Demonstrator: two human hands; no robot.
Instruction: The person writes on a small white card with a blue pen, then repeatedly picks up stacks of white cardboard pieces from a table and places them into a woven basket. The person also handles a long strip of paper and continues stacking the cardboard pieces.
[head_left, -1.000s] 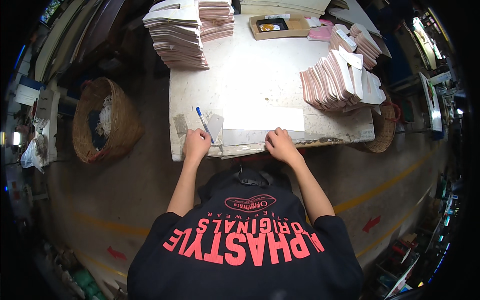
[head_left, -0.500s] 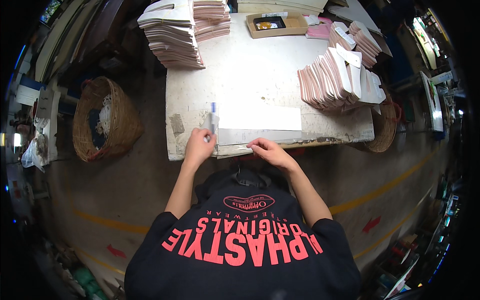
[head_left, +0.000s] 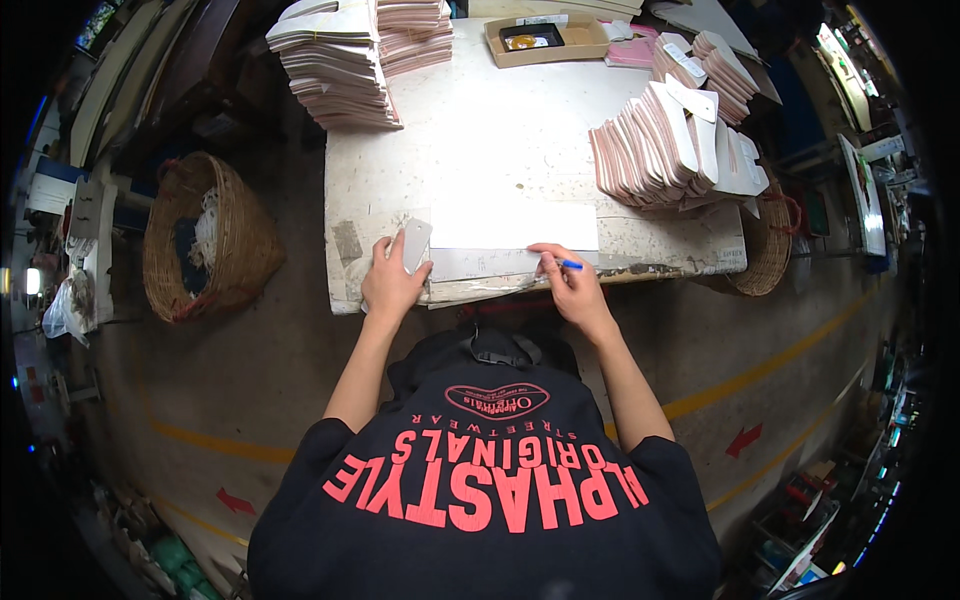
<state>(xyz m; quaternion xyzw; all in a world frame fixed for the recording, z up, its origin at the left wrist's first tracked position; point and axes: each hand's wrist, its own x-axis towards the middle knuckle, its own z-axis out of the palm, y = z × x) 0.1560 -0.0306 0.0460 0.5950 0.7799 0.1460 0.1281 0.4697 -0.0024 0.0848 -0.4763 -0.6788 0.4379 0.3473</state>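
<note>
My left hand rests at the left of the table's near edge, thumb and fingers closed around a small grey flat piece with a rounded corner and a small hole near its top. A pen with a blue end sits in my right hand, its fingers pinched on it. That hand lies at the right end of a white sheet. Along the sheet's near side runs a greyish strip with faint handwriting. The pen's tip is hidden by my fingers.
Tall stacks of white and pinkish cut pieces stand at the back left and right of the white table. A cardboard tray holds a black box. Wicker baskets flank the table, left and right.
A blue-ended item showed at my left hand before; now a blue-ended pen is in my right hand, which has moved right and farther over the sheet. The grey piece now shows plainly.
</note>
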